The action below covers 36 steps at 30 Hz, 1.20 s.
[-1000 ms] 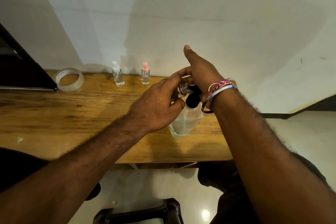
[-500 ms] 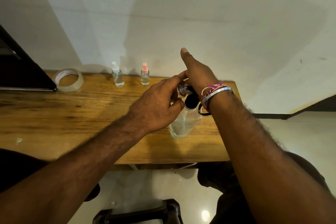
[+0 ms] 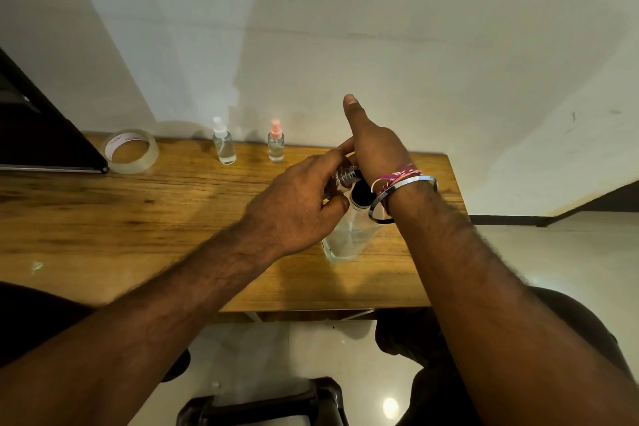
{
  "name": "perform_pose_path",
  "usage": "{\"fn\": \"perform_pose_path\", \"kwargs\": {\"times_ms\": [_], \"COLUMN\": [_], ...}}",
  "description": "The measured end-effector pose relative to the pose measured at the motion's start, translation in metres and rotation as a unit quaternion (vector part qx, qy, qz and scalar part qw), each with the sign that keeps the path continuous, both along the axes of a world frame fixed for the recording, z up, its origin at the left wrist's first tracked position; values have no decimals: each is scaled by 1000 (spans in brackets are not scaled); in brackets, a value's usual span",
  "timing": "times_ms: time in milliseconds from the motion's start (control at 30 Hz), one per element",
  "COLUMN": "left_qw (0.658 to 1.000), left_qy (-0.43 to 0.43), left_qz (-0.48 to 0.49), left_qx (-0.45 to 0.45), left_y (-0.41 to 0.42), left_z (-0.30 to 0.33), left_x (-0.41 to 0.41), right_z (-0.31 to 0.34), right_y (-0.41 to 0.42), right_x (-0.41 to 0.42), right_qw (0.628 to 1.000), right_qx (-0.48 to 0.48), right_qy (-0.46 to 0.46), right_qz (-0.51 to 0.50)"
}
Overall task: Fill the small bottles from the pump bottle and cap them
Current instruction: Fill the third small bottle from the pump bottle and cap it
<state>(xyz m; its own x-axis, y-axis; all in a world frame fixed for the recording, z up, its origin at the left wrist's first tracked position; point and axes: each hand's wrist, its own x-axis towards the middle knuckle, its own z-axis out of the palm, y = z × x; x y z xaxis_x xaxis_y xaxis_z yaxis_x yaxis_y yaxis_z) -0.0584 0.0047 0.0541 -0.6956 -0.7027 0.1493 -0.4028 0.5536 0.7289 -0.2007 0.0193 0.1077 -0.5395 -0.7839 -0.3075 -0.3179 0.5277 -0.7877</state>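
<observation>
A clear pump bottle (image 3: 349, 235) with a black collar stands on the wooden table (image 3: 138, 218) near its right end. My right hand (image 3: 375, 149) sits on top of the pump head, thumb pointing up; its fingers are hidden behind the hand. My left hand (image 3: 297, 199) grips a small clear bottle (image 3: 345, 176) tilted, its threaded open neck right by the pump. Two capped small bottles stand at the back by the wall, one with a white cap (image 3: 224, 145) and one with a pink cap (image 3: 276, 145).
A roll of clear tape (image 3: 131, 150) lies at the back left next to a dark slanted panel (image 3: 34, 135). The table's right edge is just beyond the pump bottle. A dark stool (image 3: 262, 405) stands on the floor below the front edge.
My right hand and wrist have shifted a little left and down over the pump head. The left hand keeps the small bottle at the pump.
</observation>
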Motion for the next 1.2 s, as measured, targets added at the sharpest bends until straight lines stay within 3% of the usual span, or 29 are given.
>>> {"fn": "perform_pose_path", "kwargs": {"times_ms": [167,667,867,1200], "left_qw": [1000,1000,1000,1000], "left_qy": [-14,14,9,4], "left_qz": [-2,-6,-4,3], "left_qx": [2,3,7,7], "left_y": [1,-2,-2,-2], "left_z": [-2,5,3,-2], "left_x": [1,0,0,0], "right_z": [-2,15,10,10], "right_y": [0,-8,-6,-1], "right_x": [3,-4,-1,3], "right_qw": [1000,989,996,998], "right_qx": [-3,15,24,15], "right_qy": [10,-146,-81,-54], "right_qz": [-13,-20,-9,-4]}}
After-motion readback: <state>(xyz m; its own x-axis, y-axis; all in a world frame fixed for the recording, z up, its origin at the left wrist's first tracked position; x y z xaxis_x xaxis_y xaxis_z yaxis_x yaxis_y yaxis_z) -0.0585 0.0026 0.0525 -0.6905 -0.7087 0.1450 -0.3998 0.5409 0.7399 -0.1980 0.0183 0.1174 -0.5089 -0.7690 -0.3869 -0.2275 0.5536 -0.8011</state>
